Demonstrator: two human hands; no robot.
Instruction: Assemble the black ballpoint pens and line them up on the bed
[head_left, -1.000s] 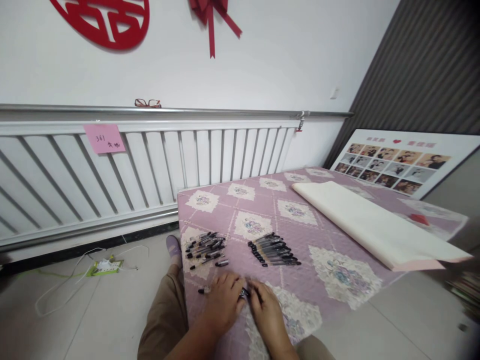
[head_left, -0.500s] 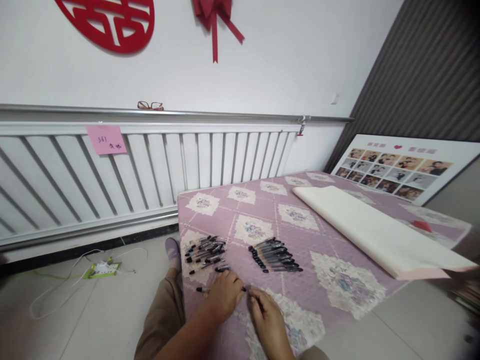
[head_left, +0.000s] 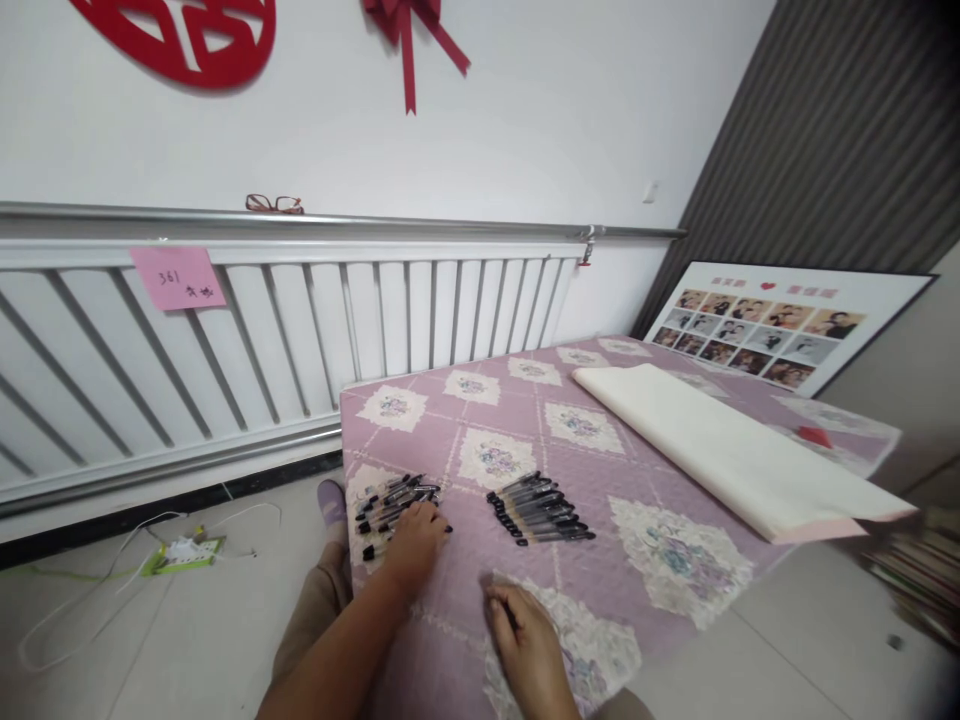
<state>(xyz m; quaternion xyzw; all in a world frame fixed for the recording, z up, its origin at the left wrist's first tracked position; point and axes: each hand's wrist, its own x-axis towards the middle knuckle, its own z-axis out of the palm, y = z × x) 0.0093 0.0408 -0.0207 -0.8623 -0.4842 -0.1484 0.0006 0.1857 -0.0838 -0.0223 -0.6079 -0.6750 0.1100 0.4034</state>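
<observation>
My left hand (head_left: 417, 540) is over the loose pile of pens (head_left: 397, 500) on the bed's left side. Its fingers are curled down around a pen (head_left: 448, 528), whose black end pokes out at the right; most of it is hidden. Another pen (head_left: 369, 552) lies just left of this hand. My right hand (head_left: 525, 635) rests lower on the flowered cover, fingers bent and thumb against the forefinger; whatever may be inside cannot be seen. Beyond it, several black-capped pens lie side by side in a slanted row (head_left: 540, 510).
A purple patterned cover (head_left: 517, 420) spreads over the bed. A folded cream sheet (head_left: 705, 450) lies on its right part, near a photo board (head_left: 772, 325). The white radiator (head_left: 375, 320) runs behind. A power strip (head_left: 184, 553) with cables is on the floor at left.
My left hand has moved away from my right hand, up and left to the loose pile. My right hand stays nearly in place. The whole view has shifted slightly.
</observation>
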